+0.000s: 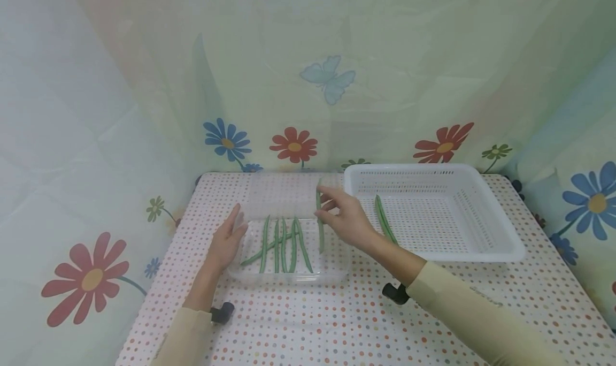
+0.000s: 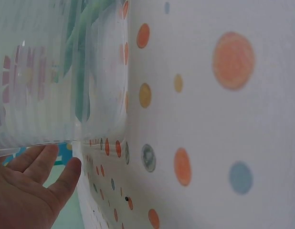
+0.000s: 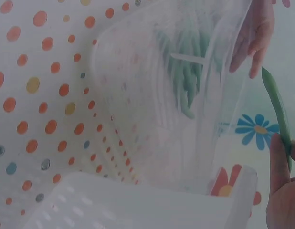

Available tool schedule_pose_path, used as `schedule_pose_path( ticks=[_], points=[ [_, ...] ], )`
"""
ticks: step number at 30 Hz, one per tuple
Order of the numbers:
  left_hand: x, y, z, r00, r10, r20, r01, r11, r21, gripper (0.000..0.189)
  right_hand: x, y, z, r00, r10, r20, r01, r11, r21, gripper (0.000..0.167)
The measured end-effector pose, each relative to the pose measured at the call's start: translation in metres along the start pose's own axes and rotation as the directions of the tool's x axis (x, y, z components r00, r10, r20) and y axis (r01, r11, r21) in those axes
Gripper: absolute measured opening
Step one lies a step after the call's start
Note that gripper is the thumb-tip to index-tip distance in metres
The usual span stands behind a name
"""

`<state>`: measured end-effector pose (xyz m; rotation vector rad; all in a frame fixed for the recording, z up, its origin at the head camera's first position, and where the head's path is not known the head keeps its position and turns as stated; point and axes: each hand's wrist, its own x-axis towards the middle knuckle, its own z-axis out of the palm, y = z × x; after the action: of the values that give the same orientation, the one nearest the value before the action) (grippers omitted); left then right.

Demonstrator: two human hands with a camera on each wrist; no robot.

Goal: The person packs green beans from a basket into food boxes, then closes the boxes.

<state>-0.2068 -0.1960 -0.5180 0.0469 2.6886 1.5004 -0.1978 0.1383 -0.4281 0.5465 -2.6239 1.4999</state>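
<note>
My right hand point(image 1: 347, 216) pinches a long green bean point(image 1: 321, 235) between thumb and fingers, over the right end of a clear plastic container point(image 1: 293, 277). The right wrist view shows this bean point(image 3: 276, 102) sticking out well past the fingertips. Several other green beans point(image 1: 293, 253) lie inside the container, mostly lengthwise, with one slanting across them. At the container's left side is my left hand point(image 1: 224, 244), its fingers extended. In the left wrist view these fingers point(image 2: 66, 181) lie right by the container's clear wall point(image 2: 37, 109).
The container's clear lid point(image 1: 284, 189) stands open behind it. To the right, a white perforated basket point(image 1: 498, 216) holds green beans point(image 1: 383, 221) along its left side, partly behind my right forearm. A dotted cloth point(image 1: 298, 323) covers the table, and a flowered curtain point(image 1: 269, 50) hangs behind.
</note>
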Motion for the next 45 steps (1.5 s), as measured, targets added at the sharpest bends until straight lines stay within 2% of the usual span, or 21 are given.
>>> schedule_pose_path(
  ticks=[20,29,36,45],
  points=[
    [0.000,0.004,-0.001,1.000,-0.005,-0.005,0.006,1.000,0.011,0.063,-0.002,0.015,0.037,0.999,-0.029,0.045,0.030,0.999,-0.021,0.058],
    [0.001,0.001,-0.001,1.000,-0.009,0.002,0.009,1.000,0.009,0.063,-0.007,0.018,0.053,0.997,0.039,0.072,-0.036,0.998,-0.043,0.060],
    [0.000,0.001,-0.001,1.000,-0.002,0.000,0.002,1.000,-0.010,0.062,-0.006,0.019,0.062,0.996,0.045,0.075,-0.042,0.998,-0.035,0.059],
    [0.000,0.001,-0.001,1.000,-0.006,0.001,0.006,1.000,-0.009,0.063,-0.004,0.025,0.069,0.990,0.097,0.098,-0.096,0.995,-0.019,0.061]
  ],
)
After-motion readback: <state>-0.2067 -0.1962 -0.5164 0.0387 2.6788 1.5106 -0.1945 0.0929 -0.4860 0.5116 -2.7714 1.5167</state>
